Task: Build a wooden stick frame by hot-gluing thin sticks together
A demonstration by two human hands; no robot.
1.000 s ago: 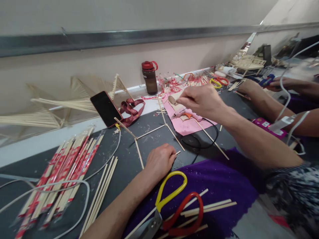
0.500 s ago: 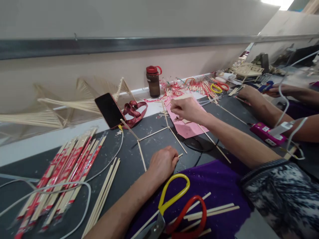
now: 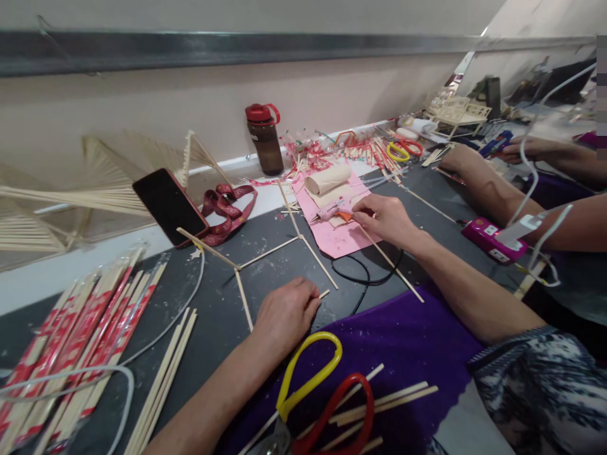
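Where the dark, glue-flecked surface (image 3: pixel 213 297) runs along the pale wall, a purple cloth (image 3: pixel 408 341) covers its near edge in front of the person. At far left a fan-shaped structure of thin sticks (image 3: pixel 109 189) leans by the wall, and below it packs of red-and-white wrapped chopsticks (image 3: pixel 80 341) lie beside a few bare loose sticks (image 3: pixel 165 379). A co-worker's forearm (image 3: pixel 478 183) rests on the surface at right, near a magenta tool (image 3: pixel 490 237). Big scissors (image 3: pixel 284 404) with one yellow and one red handle lie on the cloth over more sticks. An open frame of joined sticks (image 3: pixel 268 253) lies flat in the middle of the surface, one end reaching toward the black phone (image 3: pixel 168 205), which is propped up at a tilt. Beyond the frame a pink sheet (image 3: pixel 332 240) lies flat, carrying a roll of paper (image 3: pixel 328 179) and a pink glue gun (image 3: pixel 332 208); a dark bottle (image 3: pixel 264 142) with a red lid stands upright by the wall. The right hand (image 3: pixel 386 218) rests on the sheet, its grip pressed together on the gun's handle end while the gun lies on its side. The left hand (image 3: pixel 287 313) sits on the surface at the cloth's edge, its grip closed around a short stick (image 3: pixel 325 293), with only the tip poking out past the fingers.
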